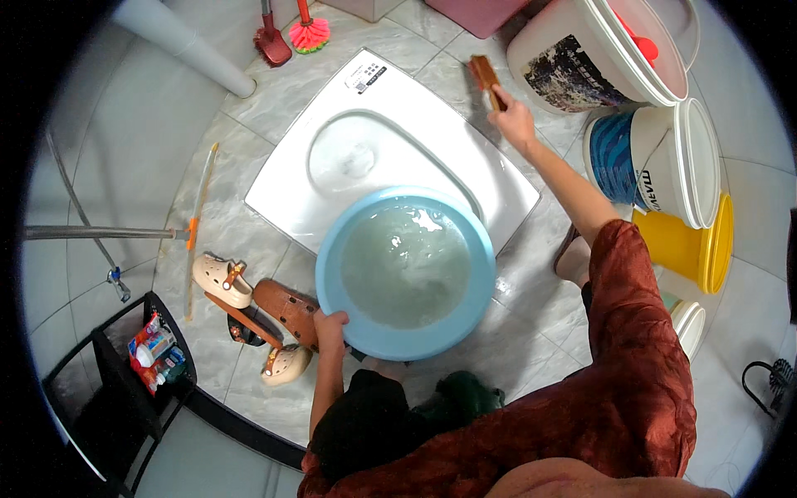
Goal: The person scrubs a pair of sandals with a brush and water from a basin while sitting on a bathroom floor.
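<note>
A light blue round basin (328,241) with cloudy water in it stands in front of me, overlapping the near edge of a white squat toilet pan (290,187). My left hand (330,326) is closed on the basin's near left rim, the thumb over the edge. Out at the far right, my right hand (513,123) grips a brown-handled scrub brush (483,73) with reddish bristles, held beside the pan's right edge. Brown and cream clogs (222,280) lie left of the basin, close to my left hand.
Several buckets line the right wall, among them a large white bucket (573,62) and a yellow bucket (681,249). A floor squeegee (193,232) lies left. Two toilet brushes (309,35) stand far back near a white pipe (187,41). A black rack (116,390) holds bottles.
</note>
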### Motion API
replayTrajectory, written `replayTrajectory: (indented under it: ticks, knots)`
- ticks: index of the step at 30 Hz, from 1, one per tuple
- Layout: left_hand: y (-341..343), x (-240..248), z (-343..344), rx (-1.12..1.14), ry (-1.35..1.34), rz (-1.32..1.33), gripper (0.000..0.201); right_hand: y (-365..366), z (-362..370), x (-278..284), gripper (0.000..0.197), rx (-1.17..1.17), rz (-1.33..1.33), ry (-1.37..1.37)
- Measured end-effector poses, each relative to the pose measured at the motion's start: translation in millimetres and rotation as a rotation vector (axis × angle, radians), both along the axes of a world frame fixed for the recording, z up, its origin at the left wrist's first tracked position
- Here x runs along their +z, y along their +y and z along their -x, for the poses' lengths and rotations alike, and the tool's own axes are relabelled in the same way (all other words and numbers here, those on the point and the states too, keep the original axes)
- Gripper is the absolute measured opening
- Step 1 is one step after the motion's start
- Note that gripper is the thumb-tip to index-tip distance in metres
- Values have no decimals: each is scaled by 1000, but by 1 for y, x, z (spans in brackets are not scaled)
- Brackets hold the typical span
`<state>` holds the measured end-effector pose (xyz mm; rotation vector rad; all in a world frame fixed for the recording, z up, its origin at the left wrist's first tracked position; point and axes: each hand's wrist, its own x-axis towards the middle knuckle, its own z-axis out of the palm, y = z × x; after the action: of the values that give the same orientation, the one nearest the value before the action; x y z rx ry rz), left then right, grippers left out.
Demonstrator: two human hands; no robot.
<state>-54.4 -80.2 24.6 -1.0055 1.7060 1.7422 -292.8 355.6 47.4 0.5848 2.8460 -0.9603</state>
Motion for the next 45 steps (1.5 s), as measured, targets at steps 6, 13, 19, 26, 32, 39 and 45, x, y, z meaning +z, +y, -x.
replayTrajectory:
  ticks: [6, 13, 19, 26, 32, 39, 45]
  knots:
    - [-6, -12, -6, -4, -28, 55, 33, 56, 80, -31, 52, -81, -346, 177]
    - [-3, -3, -4, 27, -94, 99, 33, 98, 143, -59, 35, -9, -343, 57]
    - [-3, -6, -3, 5, -76, 63, 31, 93, 124, -45, 52, -41, -10, -149]
    - [9, 6, 2, 84, -19, 48, 27, -17, -6, -29, 68, 492, 224, -360]
    - [0, -6, -3, 53, 1, 18, 28, -45, -15, -40, 69, 579, 270, 114]
    - [-2, -7, -4, -11, -23, 58, 26, -57, 27, -62, 67, 283, -11, -114]
    - [-2, -5, -7, 26, 39, 68, 28, -80, -63, -60, 75, 728, 80, -305]
